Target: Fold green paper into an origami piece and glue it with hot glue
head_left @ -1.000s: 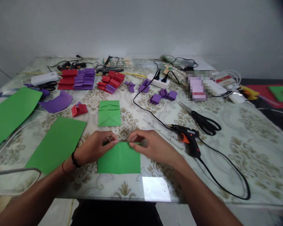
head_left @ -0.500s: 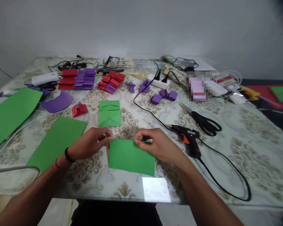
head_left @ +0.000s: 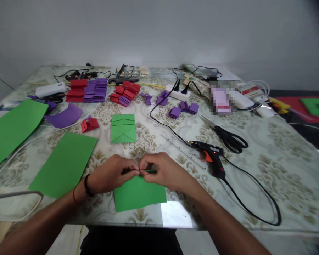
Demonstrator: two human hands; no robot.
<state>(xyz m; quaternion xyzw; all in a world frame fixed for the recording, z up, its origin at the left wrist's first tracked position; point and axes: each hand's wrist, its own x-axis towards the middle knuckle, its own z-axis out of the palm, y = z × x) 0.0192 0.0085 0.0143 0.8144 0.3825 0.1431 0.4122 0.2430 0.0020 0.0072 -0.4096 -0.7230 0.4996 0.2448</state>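
A green paper sheet (head_left: 139, 194) lies near the front edge of the glass-topped table (head_left: 281, 156). My left hand (head_left: 114, 175) and my right hand (head_left: 163, 171) meet at the sheet's far edge, fingertips touching. Both pinch that edge, which is lifted a little off the table. A folded green piece (head_left: 123, 128) lies just beyond my hands.
A black and orange glue gun (head_left: 211, 157) with its cable lies right of my hands, black scissors (head_left: 228, 136) behind it. Large green sheets (head_left: 65, 164) lie at the left. Folded red (head_left: 124, 92) and purple pieces (head_left: 95, 88), a power strip (head_left: 179, 92) and cables fill the back.
The green sheet slid right and then came back toward the table's front edge. My hands, apart half a second ago, now meet at the middle of its far edge.
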